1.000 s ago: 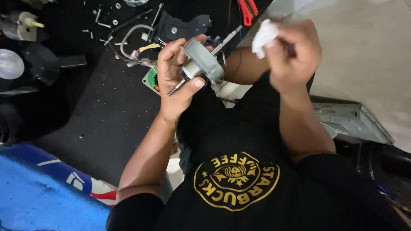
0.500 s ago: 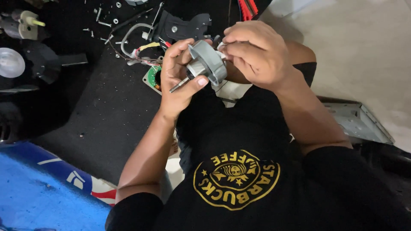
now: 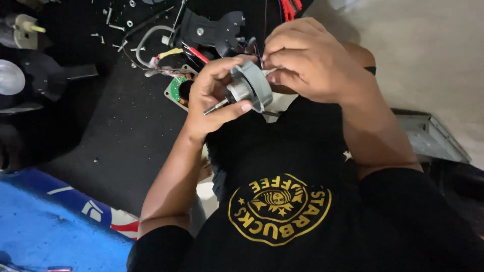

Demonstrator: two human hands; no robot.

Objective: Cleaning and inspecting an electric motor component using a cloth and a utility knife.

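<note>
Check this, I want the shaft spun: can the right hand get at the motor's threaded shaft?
Probably not: the left hand cups the shaft, and the right hand sits at the far rim of the motor.

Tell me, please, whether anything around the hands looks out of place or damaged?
Yes: loose screws and a tangle of wires lie scattered on the dark mat beyond the grey motor, as from something taken apart.

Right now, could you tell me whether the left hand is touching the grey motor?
Touching. The head view shows the left hand wrapped around the grey motor, thumb pressed on its rim.
</note>
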